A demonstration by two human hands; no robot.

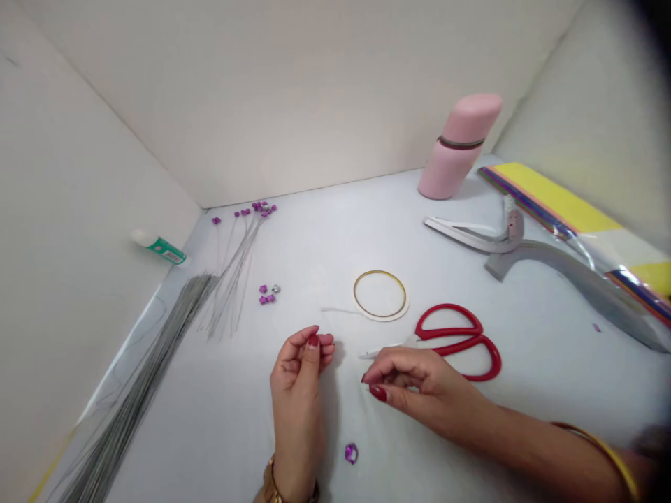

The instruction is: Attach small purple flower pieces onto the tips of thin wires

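Gold bangle [611,454] is circling the right arm at the lower right of the frame. The right hand [424,384] is bending its fingers in, thumb and finger close together. The left hand [301,384] is also curling, with its thumb near its fingertips. It is too hard to tell if either hand is holding a tiny thing. One shiny purple piece [351,453] is lying below and between them.

At the upper left, some thin wires [242,255] are showing purple bits [258,206] at their ends, so those look joined. Four loose purple stars [263,289] are sitting nearer the middle, beside a silver bit [276,288], and these look unjoined. A big wire bundle [152,370] is filling the lower left, with no purple bits showing on it. A ring of tape [401,312] is resting in the middle, with its loose end sticking out.

On the left, a white tube [168,250] is wearing a green label, but its print is too small to read. Red marks are showing on the gray tool [550,255] at the right, too blurry to read. The pink bottle [461,143] is showing no words.
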